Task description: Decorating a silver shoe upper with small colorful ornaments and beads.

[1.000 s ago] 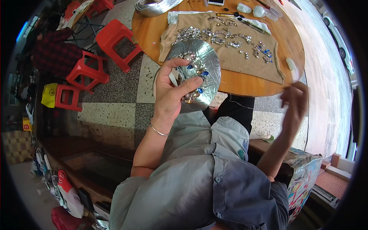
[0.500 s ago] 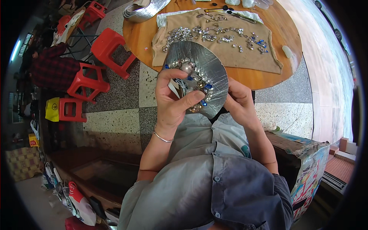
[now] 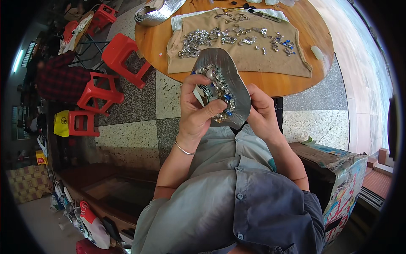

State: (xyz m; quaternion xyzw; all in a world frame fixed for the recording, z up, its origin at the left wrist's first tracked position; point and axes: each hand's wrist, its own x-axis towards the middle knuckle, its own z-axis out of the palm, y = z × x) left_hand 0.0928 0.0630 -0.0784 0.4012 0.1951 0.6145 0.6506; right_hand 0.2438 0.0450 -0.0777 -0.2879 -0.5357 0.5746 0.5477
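A curved piece of shiny grey sheet (image 3: 231, 72), decorated with clear, amber and blue rhinestones (image 3: 225, 91) and one large pearl-like bead (image 3: 210, 74), is held up over my lap. My left hand (image 3: 196, 108) grips its left side, thumb across the stones and fingers curled round the edge. Thin pale strands show in the gap between that thumb and forefinger. My right hand (image 3: 263, 111) is closed at the sheet's right edge, its thumb and forefinger pressed together. The right fingertips are partly hidden by the sheet, so what they pinch cannot be made out.
Ahead stands a round wooden table (image 3: 275, 86) with a tan cloth (image 3: 237, 57) bearing loose rhinestones (image 3: 196, 42). Tweezers (image 3: 264, 16) and a roll of silvery strip (image 3: 154, 15) lie at its far side. Red stools (image 3: 122, 53) stand left; a worn box (image 3: 334, 165) is close on my right.
The sheet has turned, so its right part looks narrower and more edge-on. My left hand has shifted slightly right; my right hand stays by the sheet's edge.
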